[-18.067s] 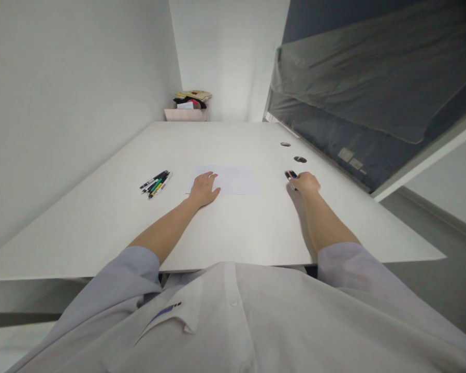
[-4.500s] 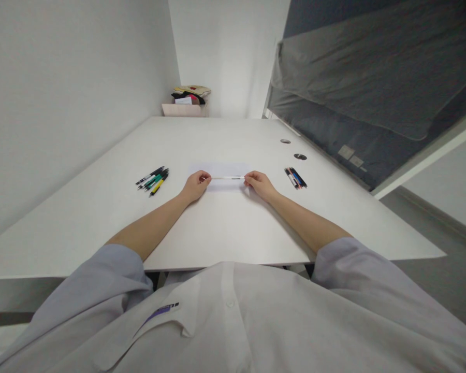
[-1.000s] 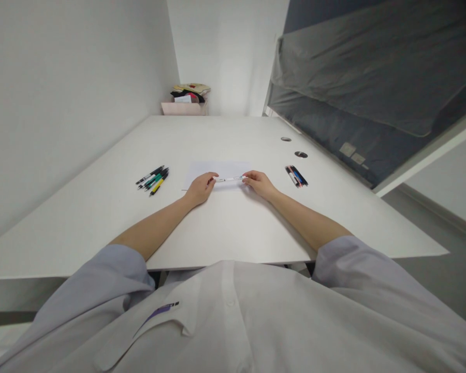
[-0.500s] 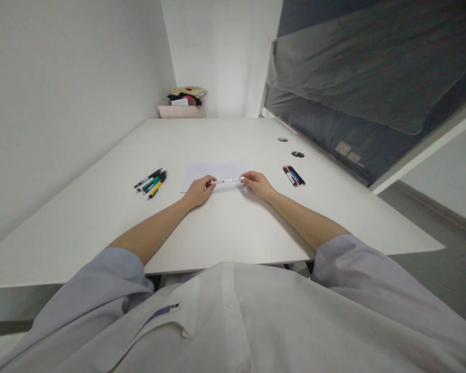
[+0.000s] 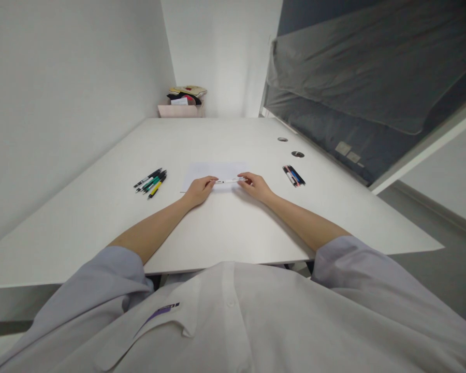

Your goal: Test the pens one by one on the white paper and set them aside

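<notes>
A slim white pen [image 5: 228, 181] with small dark marks lies level between my two hands, above a sheet of white paper [image 5: 213, 168]. The fingers of my left hand [image 5: 199, 190] are closed on its left end. Its right end is pinched between the thumb and fingers of my right hand [image 5: 256, 185]. My fingertips cover both ends of the pen. The paper rests flat on the white table [image 5: 225, 228], its near edge partly behind my hands.
Several pens [image 5: 152, 182] with black, green and yellow parts lie bunched at the left. More slim pens [image 5: 294, 176] lie to the right. Two round grommets [image 5: 297, 154] sit near the right edge. A box of items [image 5: 180, 111] stands at the far end, beside the wall.
My right hand has shifted slightly left, closer to my left hand along the pen. The pen now lies more level than before.
</notes>
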A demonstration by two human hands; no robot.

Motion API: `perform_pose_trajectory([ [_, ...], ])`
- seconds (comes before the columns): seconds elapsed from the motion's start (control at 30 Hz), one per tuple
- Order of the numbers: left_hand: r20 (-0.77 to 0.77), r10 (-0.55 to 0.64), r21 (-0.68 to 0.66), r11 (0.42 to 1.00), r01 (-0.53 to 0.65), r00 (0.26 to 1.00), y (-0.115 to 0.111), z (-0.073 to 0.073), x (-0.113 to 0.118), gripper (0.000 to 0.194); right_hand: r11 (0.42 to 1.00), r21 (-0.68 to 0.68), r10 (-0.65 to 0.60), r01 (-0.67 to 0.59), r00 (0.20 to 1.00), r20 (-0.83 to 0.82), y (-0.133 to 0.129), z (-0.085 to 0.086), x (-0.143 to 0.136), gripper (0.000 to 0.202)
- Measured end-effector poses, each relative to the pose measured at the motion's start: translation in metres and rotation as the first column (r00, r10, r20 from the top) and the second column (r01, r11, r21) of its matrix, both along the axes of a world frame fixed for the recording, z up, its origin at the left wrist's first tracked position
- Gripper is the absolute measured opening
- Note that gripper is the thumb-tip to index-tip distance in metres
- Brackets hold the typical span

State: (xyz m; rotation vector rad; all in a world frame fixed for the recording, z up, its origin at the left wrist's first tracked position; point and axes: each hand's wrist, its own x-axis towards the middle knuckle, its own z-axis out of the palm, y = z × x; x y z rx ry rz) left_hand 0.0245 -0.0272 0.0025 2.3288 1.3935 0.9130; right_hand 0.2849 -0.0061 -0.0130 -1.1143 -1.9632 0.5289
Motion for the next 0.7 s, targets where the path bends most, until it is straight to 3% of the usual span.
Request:
perform_pose_trajectory([
  [0.33, -0.004, 0.004, 0.010, 1.000, -0.004, 1.000, 0.002, -0.002, -0.001, 0.029, 0.992, 0.121, 0.004, -0.031, 0.975, 0.223, -0.005, 0.006, -0.001, 0.024],
  [0.53, -0.121, -0.030, 0.044, 0.998, 0.036, 0.992, 0.004, 0.001, 0.001, 0.037, 0.993, 0.118, -0.023, -0.016, 0.947, 0.320, -0.009, 0.007, -0.004, 0.038],
  [0.7, -0.139, -0.049, 0.102, 0.993, 0.064, 0.989, 0.000, 0.001, 0.006, 0.037, 0.964, 0.246, -0.001, -0.105, 0.919, 0.394, -0.013, 0.009, -0.010, 0.035],
])
